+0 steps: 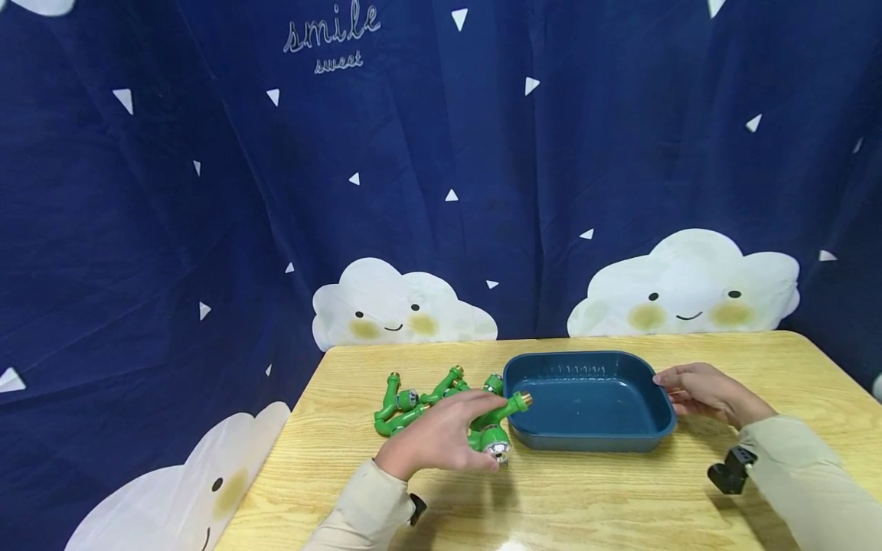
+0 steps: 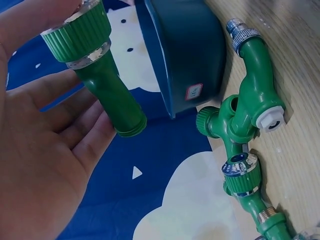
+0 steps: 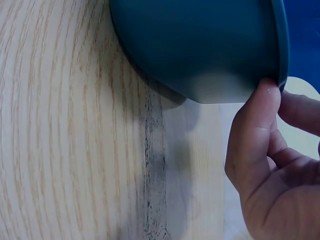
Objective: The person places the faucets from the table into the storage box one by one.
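Steadying the blue tray (image 1: 663, 436) by its rim, the right hand (image 1: 703, 392) pinches it—the left hand (image 1: 441, 436) grips a green fitting (image 1: 498, 419) above the bench (image 1: 606, 497).

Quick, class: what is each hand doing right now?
Left hand: holding a green hose fitting.
Right hand: fingers on the rim of the blue tray.

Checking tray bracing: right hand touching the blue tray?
Touching. The right wrist view shows the right hand with its thumb pressed on the blue tray rim.
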`<state>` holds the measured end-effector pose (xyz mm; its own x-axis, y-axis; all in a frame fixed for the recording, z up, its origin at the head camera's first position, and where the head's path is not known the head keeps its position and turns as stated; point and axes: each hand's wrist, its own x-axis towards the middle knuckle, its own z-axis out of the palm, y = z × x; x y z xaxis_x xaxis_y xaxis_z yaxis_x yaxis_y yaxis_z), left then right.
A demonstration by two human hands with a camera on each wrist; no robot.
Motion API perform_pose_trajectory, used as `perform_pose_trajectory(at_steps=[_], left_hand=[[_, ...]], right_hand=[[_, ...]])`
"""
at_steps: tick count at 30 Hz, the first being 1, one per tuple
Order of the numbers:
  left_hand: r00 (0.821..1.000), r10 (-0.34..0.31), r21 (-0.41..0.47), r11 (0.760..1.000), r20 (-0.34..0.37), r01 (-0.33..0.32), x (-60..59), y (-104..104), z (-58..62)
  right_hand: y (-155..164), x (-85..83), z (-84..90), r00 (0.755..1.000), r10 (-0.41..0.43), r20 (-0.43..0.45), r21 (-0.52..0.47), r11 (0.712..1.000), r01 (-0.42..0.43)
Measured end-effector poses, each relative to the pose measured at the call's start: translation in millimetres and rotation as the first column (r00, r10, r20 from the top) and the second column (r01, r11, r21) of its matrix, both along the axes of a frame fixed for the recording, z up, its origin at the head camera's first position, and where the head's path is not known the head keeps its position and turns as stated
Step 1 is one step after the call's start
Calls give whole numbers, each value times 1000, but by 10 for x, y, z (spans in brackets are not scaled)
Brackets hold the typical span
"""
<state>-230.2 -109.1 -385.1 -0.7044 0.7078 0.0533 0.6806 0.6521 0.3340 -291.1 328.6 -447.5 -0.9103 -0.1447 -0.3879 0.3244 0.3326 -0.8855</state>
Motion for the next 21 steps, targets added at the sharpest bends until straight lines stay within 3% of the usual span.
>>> perform_pose_trajectory(at_steps=[6,21], left_hand=[[1000,13,-27,1000,-7,-14,-33,76,21],[998,-38,-42,998,-43,36,-140,275,51]], right_hand=[[-8,-17,4,1000,-9,13,23,1000,9],[-13,-29,-26,1000,11,3,24,1000,-11]])
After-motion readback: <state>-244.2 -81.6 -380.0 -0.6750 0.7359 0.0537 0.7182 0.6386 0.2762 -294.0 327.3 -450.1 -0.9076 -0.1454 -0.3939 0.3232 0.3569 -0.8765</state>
